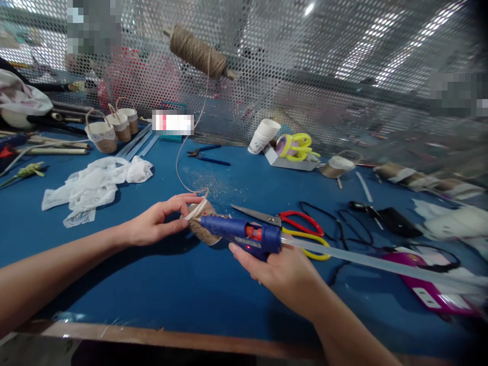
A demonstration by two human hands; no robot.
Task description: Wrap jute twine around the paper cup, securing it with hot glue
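Observation:
My right hand [284, 267] is wrapped round the grip of a blue glue gun [232, 229], a small red light lit on its side. A long translucent glue stick [354, 256] sticks out of the gun's back end. The nozzle points left, at the pale rim of a small twine-wrapped paper cup [206, 231] that lies tilted on the table. My left hand [160, 218] pinches this cup at its rim. From there a strand of twine [178, 168] runs up to a large twine spool [196, 51]. The gun hides part of the cup.
Scissors [301, 223] with red and yellow handles lie behind the gun. Pliers [209, 155] rest further back. White lace [95, 183] and finished small baskets [102, 137] are at left. Stacked paper cups [264, 136] stand by a white box [292, 161]. A magenta power strip [430, 290] lies right.

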